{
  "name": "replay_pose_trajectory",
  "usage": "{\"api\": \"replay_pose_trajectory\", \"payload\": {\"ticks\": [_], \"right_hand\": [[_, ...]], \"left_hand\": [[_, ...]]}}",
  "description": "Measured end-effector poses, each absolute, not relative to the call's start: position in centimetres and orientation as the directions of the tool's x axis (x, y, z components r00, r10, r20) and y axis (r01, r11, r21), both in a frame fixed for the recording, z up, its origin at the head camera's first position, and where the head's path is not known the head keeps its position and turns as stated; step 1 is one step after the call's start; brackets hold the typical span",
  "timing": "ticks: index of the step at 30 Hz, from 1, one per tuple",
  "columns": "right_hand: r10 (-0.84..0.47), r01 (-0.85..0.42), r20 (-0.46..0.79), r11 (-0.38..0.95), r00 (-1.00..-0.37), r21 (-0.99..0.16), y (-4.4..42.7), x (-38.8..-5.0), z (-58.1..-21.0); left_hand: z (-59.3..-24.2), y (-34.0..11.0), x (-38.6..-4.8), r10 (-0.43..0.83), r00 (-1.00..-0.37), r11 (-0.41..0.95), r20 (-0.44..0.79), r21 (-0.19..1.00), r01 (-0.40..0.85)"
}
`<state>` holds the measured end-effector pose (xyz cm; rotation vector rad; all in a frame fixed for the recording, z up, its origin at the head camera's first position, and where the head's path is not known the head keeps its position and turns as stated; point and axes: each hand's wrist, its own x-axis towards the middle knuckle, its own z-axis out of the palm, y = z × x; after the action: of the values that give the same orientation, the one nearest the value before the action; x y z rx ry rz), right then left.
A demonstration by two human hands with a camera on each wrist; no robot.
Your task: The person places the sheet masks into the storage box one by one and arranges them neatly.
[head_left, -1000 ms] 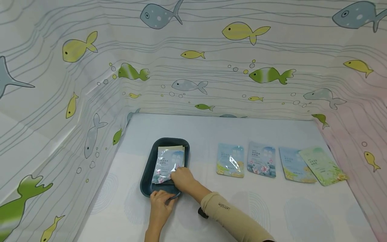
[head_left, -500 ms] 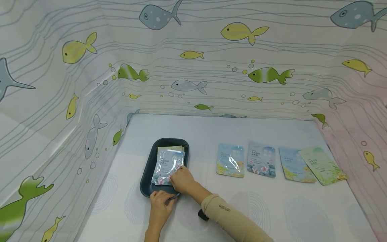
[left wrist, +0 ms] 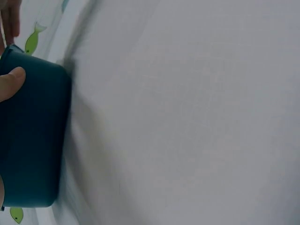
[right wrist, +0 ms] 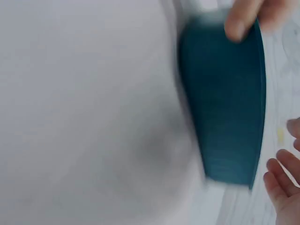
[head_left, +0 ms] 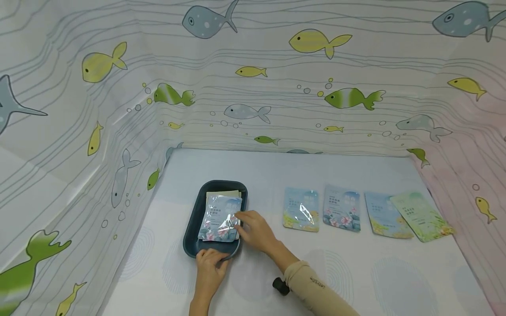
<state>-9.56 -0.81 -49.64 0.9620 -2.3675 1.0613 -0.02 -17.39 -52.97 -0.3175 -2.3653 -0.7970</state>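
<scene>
A dark teal tray stands on the left of the table, with a stack of sachets inside, a shiny blue floral sachet on top. My left hand grips the tray's near rim; in the left wrist view the thumb lies on the outer wall of the tray. My right hand is over the tray's right edge, fingers loosely extended beside the top sachet; whether they touch it cannot be told. In the right wrist view that hand shows spread fingers near the tray.
To the right lie a blue-yellow sachet, a blue floral sachet, another blue sachet and a green sachet overlapping it. Fish-patterned sheeting rises behind and at both sides.
My right hand has moved right and slightly up from the sachet's lower right corner, and its fingers have opened out. My left hand has stayed on the rim.
</scene>
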Motion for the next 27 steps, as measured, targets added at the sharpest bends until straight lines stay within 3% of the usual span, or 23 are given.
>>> {"api": "replay_pose_trajectory", "payload": {"ticks": [7,14,22,27], "right_hand": [[-0.374,-0.605,0.485,0.601,-0.790,-0.523,5.6,-10.5,-50.2],[-0.341,-0.389,0.186,0.800,-0.921,-0.457,11.6,-10.4,-51.4],[-0.322,-0.274,-0.042,0.860,-0.946,-0.430,15.4,-10.3,-52.3],[-0.319,-0.284,-0.013,0.859,-0.948,-0.427,15.8,-10.2,-52.9]], "left_hand": [[-53.0,-17.3,0.0,0.006,-0.800,0.787,0.600,0.490,0.374],[-53.0,-17.3,0.0,0.004,-0.798,0.788,0.603,0.489,0.373],[-53.0,-17.2,0.0,0.006,-0.791,0.780,0.611,0.493,0.387],[-53.0,-17.1,0.0,0.004,-0.793,0.783,0.609,0.492,0.382]]}}
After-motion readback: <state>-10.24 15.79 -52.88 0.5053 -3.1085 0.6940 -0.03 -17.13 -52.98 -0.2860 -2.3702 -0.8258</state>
